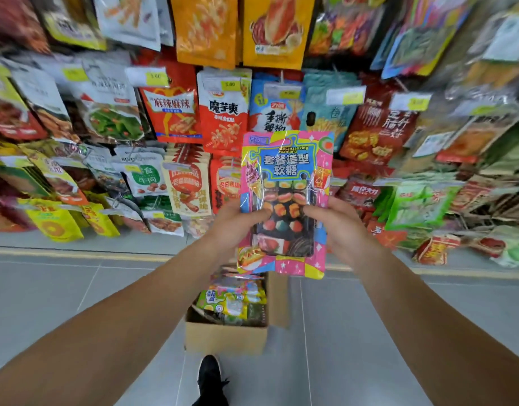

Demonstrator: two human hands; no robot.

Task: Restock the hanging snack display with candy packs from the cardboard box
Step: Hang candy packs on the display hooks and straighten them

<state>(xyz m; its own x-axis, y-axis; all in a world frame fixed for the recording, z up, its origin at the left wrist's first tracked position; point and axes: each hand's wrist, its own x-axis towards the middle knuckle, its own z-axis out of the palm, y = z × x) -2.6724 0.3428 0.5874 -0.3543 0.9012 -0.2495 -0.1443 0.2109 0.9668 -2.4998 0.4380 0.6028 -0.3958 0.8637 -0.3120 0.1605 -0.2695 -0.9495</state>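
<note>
A pink and yellow candy pack (286, 171) with a clear window of small sweets is held upright in front of the hanging snack display (223, 112). My left hand (237, 227) grips its left edge and my right hand (337, 227) grips its right edge, thumbs on the front. Below it, an open cardboard box (226, 336) on the floor holds several more candy packs (235, 303).
Snack bags hang in rows across the whole wall, with yellow price tags (155, 76) on the hooks. The floor is grey tile (62, 288) with a yellow line along the display base. A black shoe (210, 376) stands just before the box.
</note>
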